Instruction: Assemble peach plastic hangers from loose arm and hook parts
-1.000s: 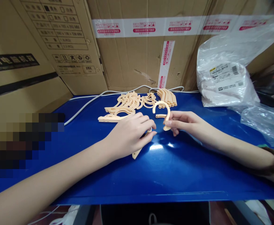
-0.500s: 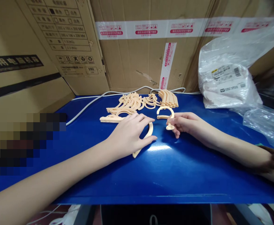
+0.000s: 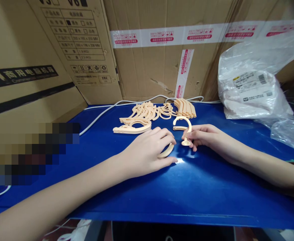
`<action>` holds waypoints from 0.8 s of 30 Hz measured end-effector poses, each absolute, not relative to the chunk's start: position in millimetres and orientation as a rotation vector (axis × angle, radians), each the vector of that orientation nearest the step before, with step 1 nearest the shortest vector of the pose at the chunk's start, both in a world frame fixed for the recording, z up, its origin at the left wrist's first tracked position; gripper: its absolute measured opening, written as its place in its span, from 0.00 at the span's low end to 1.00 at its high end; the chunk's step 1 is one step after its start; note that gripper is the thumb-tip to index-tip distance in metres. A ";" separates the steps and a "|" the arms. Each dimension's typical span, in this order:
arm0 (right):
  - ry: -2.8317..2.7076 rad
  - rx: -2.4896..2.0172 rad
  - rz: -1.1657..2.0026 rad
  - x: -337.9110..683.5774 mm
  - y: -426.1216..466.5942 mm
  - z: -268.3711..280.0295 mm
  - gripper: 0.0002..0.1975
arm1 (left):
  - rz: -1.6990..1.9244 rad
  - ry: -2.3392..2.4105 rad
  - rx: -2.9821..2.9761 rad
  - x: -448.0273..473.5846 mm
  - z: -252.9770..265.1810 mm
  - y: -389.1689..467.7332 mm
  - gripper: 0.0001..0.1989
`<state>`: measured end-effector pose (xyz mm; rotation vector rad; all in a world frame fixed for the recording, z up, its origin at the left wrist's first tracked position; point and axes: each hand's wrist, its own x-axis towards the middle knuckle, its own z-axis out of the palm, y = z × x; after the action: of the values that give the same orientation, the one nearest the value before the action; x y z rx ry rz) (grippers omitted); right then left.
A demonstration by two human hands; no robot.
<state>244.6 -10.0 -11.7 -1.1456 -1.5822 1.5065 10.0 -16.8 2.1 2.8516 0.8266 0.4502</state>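
My right hand pinches a beige plastic hanger hook. The hook's open curve points up and left, and its round foot hangs below the fingers. My left hand is curled over a curved beige hanger arm, with thumb and forefinger apart at its right end. Most of that arm is hidden under the palm. Just behind the hook, a small beige hanger piece lies on the table. Beyond my left hand, some joined hanger parts are stacked.
Farther back on the blue table lie a pile of hooks and a row of curved arms. A white cable runs behind them. Cardboard boxes stand at the back and left; a plastic bag is at right.
The curved arm under my left hand has turned, and its near end is now hidden. My right hand keeps hold of the hook. The whole view has shifted slightly.
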 end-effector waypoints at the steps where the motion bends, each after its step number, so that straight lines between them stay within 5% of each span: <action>1: -1.580 -1.148 1.505 244.5 -10.1 -11.7 0.10 | 0.456 0.864 2.849 10.0 2.1 -17.3 0.17; 12: -1.558 -1.139 1.496 242.2 -12.6 -9.0 0.03 | 0.453 1.069 2.808 11.2 -1.1 -15.0 0.17; 24: -1.495 -1.167 1.488 238.8 -13.7 -8.0 0.13 | 0.516 0.941 2.712 10.7 -4.1 -15.8 0.12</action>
<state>238.8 -13.7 -8.0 -1.1665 -1.4950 1.4882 10.7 -15.8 -4.1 2.7118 0.9405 0.5164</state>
